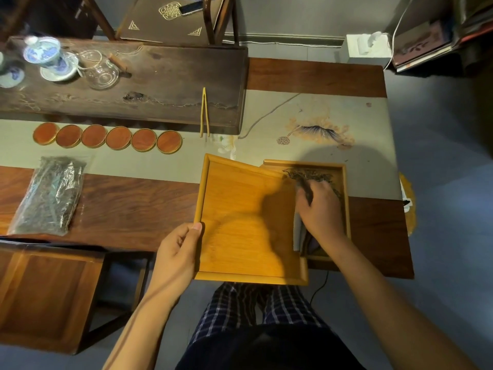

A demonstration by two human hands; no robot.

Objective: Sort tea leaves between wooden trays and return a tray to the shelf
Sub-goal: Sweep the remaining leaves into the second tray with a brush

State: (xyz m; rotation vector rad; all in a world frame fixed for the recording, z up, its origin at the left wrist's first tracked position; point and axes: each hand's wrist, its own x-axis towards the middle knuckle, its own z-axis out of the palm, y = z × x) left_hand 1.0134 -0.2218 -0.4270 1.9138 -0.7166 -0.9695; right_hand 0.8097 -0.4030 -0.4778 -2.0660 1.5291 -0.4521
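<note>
1. The left hand (178, 247) grips the near-left edge of the pale wooden tray (240, 222), thumb curled over the rim and fingers under it. The tray is tilted, its right side overlapping the second tray (344, 182) at about three o'clock from it.

2. The right hand (321, 209) reaches into the second tray with fingers bent downward among the tea leaves (309, 176). Whether it pinches leaves or only rakes them cannot be told; the fingertips are blurred and partly hidden.

3. The leaves sit in a dark clump toward the twelve o'clock end of the second tray. The pale tray's floor looks nearly bare.

4. To do this step well, the person would likely keep the pale tray's lowered edge touching or overhanging the second tray, so nothing falls on the table runner (368, 145).

5. Short sweeps toward the clump probably suit brittle leaves better than pressing.

6. A sealed bag of leaves (50, 196) lies well apart at nine o'clock, beneath the row of round coasters (106, 137).
</note>
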